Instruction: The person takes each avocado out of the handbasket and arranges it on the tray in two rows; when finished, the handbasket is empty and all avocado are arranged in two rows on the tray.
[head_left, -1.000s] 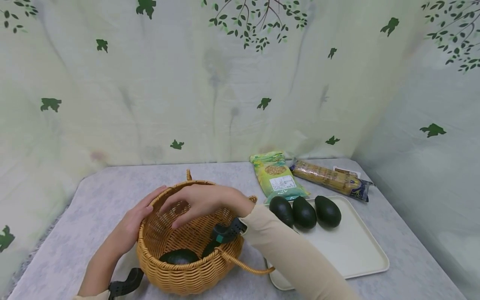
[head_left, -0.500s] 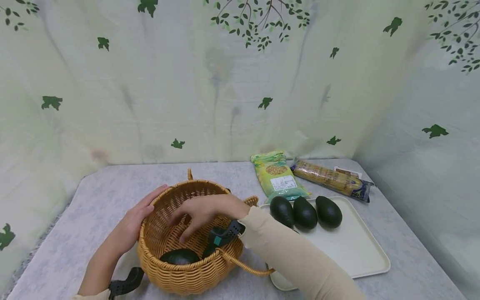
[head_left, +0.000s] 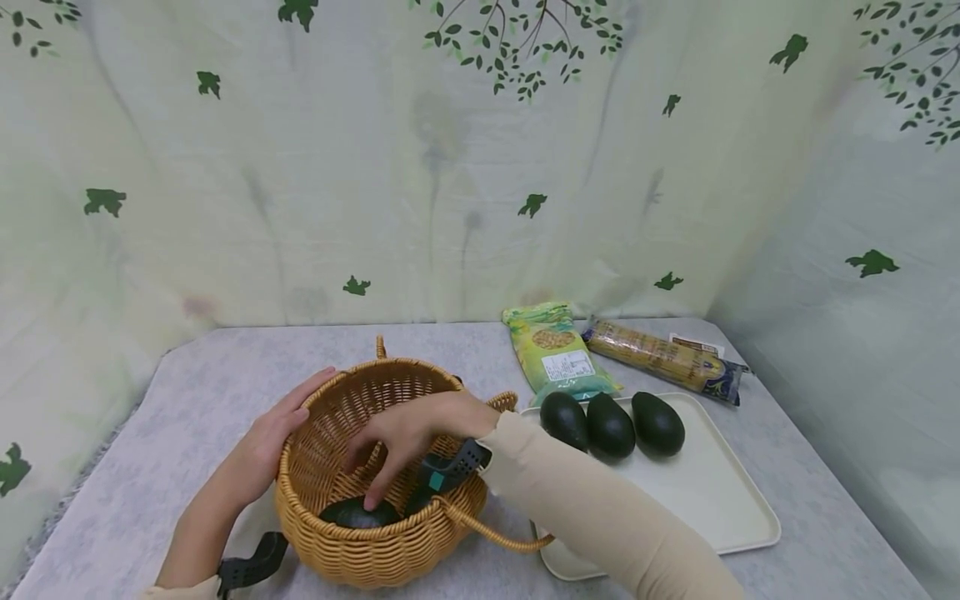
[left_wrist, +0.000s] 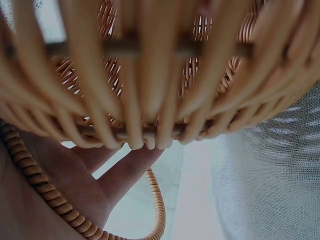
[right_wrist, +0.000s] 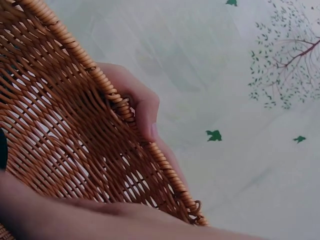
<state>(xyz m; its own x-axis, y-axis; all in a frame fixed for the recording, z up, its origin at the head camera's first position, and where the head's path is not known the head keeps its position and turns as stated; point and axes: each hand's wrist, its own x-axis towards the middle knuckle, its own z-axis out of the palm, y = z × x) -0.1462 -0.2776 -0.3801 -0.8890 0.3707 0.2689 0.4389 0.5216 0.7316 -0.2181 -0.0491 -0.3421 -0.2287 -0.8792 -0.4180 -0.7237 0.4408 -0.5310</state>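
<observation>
A round wicker basket (head_left: pixel 375 558) stands tilted toward me in the head view. My left hand (head_left: pixel 270 437) grips its left side; in the right wrist view the left thumb hooks over the basket's rim. A basket handle crosses the left palm in the left wrist view. My right hand (head_left: pixel 405 429) reaches down inside the basket, fingers and thumb spread apart. Its thumb overlaps a dark green avocado (head_left: pixel 345 512) lying at the near side; whether it touches is hard to tell. Another avocado (head_left: pixel 417 500) lies partly hidden under the right wrist strap.
To the right, three avocados (head_left: pixel 610 427) rest on a cream tray (head_left: pixel 712 500), partly behind the right sleeve. Behind them lie a green-yellow bag of beans (head_left: pixel 558 354) and a long pasta packet (head_left: pixel 660 358). A leaf-printed curtain hangs at the back.
My right hand has moved lower into the basket, its thumb coming down to the near avocado. The left hand and the basket have hardly moved.
</observation>
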